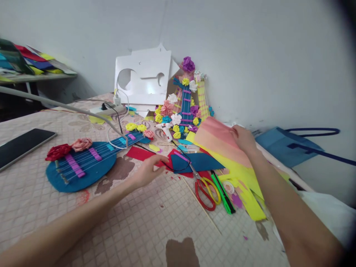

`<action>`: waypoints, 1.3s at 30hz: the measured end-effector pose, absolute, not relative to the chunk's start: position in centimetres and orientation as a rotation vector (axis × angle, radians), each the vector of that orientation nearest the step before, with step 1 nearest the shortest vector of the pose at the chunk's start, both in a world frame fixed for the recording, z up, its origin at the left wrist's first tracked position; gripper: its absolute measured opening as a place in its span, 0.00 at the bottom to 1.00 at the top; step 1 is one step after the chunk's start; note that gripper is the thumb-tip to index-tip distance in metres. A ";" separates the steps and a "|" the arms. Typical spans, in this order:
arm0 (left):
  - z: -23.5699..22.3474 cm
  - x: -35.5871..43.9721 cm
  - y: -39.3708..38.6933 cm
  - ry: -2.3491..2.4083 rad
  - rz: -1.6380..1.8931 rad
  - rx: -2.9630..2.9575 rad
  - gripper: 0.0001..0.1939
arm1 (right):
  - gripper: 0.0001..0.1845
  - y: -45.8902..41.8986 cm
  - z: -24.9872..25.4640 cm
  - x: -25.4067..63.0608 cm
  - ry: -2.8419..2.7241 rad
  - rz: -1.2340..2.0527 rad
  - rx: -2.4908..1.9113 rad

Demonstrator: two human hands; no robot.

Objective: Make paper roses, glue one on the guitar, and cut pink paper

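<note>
My right hand [245,139] grips the upper edge of a pink sheet of paper [219,137], which slants over yellow paper [251,205]. My left hand [150,170] reaches to a red sheet [139,153], thumb apart from the fingers; the fingertips lie by the red sheet and a black cord. Between the hands are a blue piece [201,162], scissors [205,193] with one red and one yellow handle, and a green cutter knife [223,193]. A white glue gun [166,131] sits farther back. On the left lies a blue guitar-shaped craft [91,165] with paper flowers.
Flower-covered guitar crafts [187,104] lean against the wall beside cut white boards [150,79]. A power strip [107,109] with cables stands behind; a white cable crosses the left. A phone [27,146] lies far left, a blue bag [289,146] right, and a thin stick [203,207] in front.
</note>
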State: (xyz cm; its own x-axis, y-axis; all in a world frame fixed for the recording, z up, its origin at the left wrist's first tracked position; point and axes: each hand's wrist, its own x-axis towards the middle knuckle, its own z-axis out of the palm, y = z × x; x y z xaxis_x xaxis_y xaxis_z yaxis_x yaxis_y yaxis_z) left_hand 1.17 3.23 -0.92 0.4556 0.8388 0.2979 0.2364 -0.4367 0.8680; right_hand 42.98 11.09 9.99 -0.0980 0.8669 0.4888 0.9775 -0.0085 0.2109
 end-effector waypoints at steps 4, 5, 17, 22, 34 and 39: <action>-0.2 1.1 3.8 0.969 0.851 2.001 0.09 | 0.10 8.5 14.2 42.8 -1.921 -0.880 -1.798; -0.1 1.0 3.7 1.013 0.782 2.042 0.10 | 0.11 7.7 15.3 42.5 -1.893 -0.910 -1.761; 9.8 2.0 4.6 0.616 1.331 1.872 0.44 | 0.07 -3.7 25.5 29.3 -2.106 -0.841 -1.222; 12.5 0.0 2.3 0.504 1.120 1.505 0.30 | 0.08 -6.1 23.2 24.1 -2.510 -0.451 -1.169; 5.9 -7.7 -3.1 1.128 0.680 1.280 0.27 | 0.17 -8.8 7.6 23.9 -2.474 0.633 -1.520; 2.7 -11.2 -2.9 1.393 0.641 1.374 0.29 | 0.10 -9.6 3.7 27.3 -2.362 0.621 -1.688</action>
